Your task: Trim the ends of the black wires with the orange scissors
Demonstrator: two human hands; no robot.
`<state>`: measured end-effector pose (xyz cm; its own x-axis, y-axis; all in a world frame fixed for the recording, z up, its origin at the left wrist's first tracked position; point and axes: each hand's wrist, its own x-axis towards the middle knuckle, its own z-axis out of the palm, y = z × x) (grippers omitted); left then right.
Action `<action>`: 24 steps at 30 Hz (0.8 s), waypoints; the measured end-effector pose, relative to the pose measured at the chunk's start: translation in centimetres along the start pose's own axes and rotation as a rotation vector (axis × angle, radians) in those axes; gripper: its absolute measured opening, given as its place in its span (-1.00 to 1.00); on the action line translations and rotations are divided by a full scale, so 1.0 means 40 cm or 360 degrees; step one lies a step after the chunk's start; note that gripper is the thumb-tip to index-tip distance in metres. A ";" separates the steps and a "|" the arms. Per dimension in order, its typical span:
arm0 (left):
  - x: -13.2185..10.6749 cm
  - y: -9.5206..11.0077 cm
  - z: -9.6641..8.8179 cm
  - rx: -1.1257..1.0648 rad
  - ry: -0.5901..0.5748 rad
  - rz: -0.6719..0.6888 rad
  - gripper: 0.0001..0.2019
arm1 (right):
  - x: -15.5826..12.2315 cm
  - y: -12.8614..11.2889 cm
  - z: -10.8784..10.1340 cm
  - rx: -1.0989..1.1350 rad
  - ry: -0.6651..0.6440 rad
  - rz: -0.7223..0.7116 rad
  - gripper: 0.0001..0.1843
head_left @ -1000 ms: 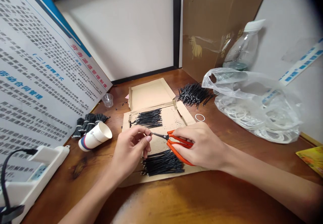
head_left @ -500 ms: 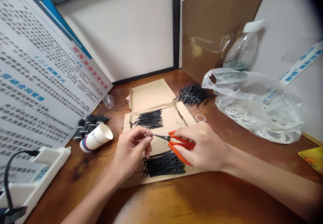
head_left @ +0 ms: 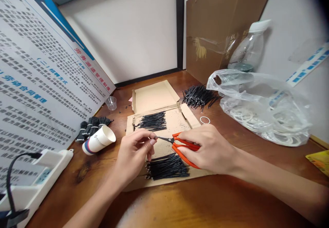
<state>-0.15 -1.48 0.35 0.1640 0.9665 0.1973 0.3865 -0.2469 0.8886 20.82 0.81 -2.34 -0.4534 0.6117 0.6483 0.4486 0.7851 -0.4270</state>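
Observation:
My right hand [head_left: 209, 149] is closed on orange-handled snips [head_left: 183, 145], whose dark tips reach left to my left fingertips. My left hand [head_left: 135, 151] pinches something thin at the tips, probably a short black wire, too small to make out. Both hands hover over a flattened cardboard box [head_left: 154, 99] on the wooden table. A pile of black wire pieces [head_left: 167, 166] lies under the hands, near the box's front edge. Another pile of black wires [head_left: 153, 121] lies further back on the cardboard.
A tipped paper cup [head_left: 99, 140] and bundled black wires [head_left: 91, 125] lie left. A small clear cup [head_left: 111, 102], a loose wire heap [head_left: 197, 96], a rubber band [head_left: 205, 119], a plastic bag of bands [head_left: 259, 108], a bottle [head_left: 246, 50] and a power strip [head_left: 33, 180] surround.
Hardly anything has moved. Both hands stay together at the snips' tips; the view has shifted very slightly.

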 end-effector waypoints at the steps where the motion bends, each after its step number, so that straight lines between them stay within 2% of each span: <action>1: 0.000 0.000 0.000 0.0005 0.0002 0.0013 -0.92 | 0.000 -0.001 0.000 0.0002 0.0011 -0.0001 -0.76; 8: -0.002 0.000 0.001 0.0012 -0.0008 0.0030 -0.92 | 0.001 -0.006 -0.003 0.0003 -0.0022 0.0049 -0.77; 20: 0.000 0.006 -0.002 0.0104 -0.0029 0.0148 -0.89 | 0.000 -0.001 -0.003 -0.0030 -0.0002 -0.0030 -0.76; 24: 0.000 0.003 -0.005 0.0121 -0.0019 0.0166 -0.88 | -0.002 -0.003 -0.004 -0.0033 -0.0020 0.0019 -0.76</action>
<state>-0.30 -1.50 0.53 0.2177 0.9344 0.2818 0.4346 -0.3514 0.8293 20.93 0.66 -2.23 -0.4576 0.6224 0.6350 0.4699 0.7755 -0.4216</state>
